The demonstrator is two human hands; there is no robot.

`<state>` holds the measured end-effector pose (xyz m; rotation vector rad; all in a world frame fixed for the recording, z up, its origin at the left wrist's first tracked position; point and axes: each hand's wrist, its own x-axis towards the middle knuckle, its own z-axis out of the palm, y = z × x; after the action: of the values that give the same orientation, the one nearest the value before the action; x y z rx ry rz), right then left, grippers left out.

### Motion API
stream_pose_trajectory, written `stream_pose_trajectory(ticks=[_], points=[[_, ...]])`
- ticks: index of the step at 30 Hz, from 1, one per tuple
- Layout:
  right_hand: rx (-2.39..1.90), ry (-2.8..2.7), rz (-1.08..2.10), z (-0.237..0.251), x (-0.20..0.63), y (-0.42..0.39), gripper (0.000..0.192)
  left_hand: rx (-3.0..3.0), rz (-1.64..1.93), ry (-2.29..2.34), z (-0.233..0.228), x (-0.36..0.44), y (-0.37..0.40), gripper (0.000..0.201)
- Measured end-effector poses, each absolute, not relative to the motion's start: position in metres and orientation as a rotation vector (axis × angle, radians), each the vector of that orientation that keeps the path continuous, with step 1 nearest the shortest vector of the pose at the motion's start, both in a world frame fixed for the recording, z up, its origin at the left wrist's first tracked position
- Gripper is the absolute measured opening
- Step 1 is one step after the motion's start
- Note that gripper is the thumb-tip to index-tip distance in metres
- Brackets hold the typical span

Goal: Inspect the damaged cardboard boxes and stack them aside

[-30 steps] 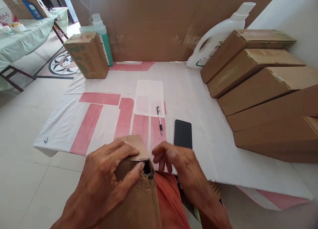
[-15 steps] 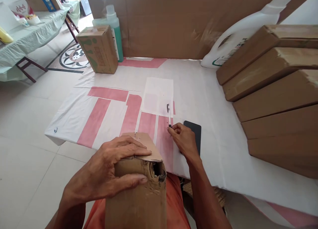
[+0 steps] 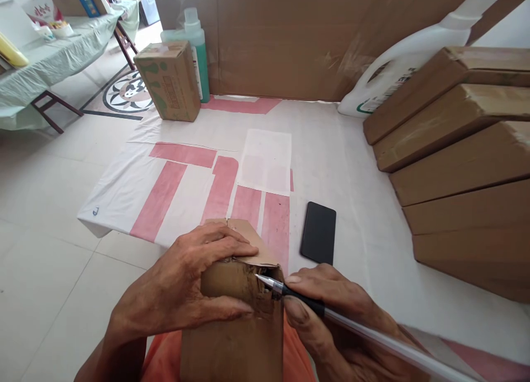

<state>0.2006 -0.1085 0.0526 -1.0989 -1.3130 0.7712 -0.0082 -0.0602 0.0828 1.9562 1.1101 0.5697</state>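
Cardboard box: the worn box (image 3: 232,349) is at the near edge of the table, in front of the wearer's orange clothing (image 3: 298,351); its lower end runs out of frame.
Torn corner: a dark, ragged hole (image 3: 271,272) opens at the box's upper right corner, just under a lighter cardboard flap (image 3: 248,235).
Left hand: the hand (image 3: 188,280) lies over the box's upper end, fingers on the flap, thumb along the face below. Thumb and fingers are spread wide, with hold of the box between them.
Right hand: thumb and forefinger of this hand (image 3: 343,293) are pinched together on the pen's dark grip; the other fingers curl beneath, partly hidden.
Pen: the pen (image 3: 372,338) slants up and leftward, metal point at the hole's left edge. Contact with the cardboard: cannot tell.
Phone: a black phone (image 3: 318,233) lies flat on the white-and-pink tablecloth (image 3: 351,205), beyond the right hand.
Paper: a pale sheet (image 3: 267,161) lies flat, left of the phone and farther back.
Right side: several brown boxes (image 3: 451,166) lean in a row beside a white jug (image 3: 372,92).
Far left: a small printed box (image 3: 169,86) stands before a green bottle (image 3: 201,64).
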Motion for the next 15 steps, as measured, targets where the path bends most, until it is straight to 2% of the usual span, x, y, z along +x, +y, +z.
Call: stream_pose_trajectory(ticks=[7,15], points=[[-1.145,-1.500,0.627,0.052,0.205,-0.104,0.025,1.975,0.621,1.052,0.086,-0.002,-0.054,0.049],[-1.114,-1.634,0.828,0.062,0.218,-0.106,0.027,1.974,0.594,1.083,0.085,-0.004,-0.057,0.047]])
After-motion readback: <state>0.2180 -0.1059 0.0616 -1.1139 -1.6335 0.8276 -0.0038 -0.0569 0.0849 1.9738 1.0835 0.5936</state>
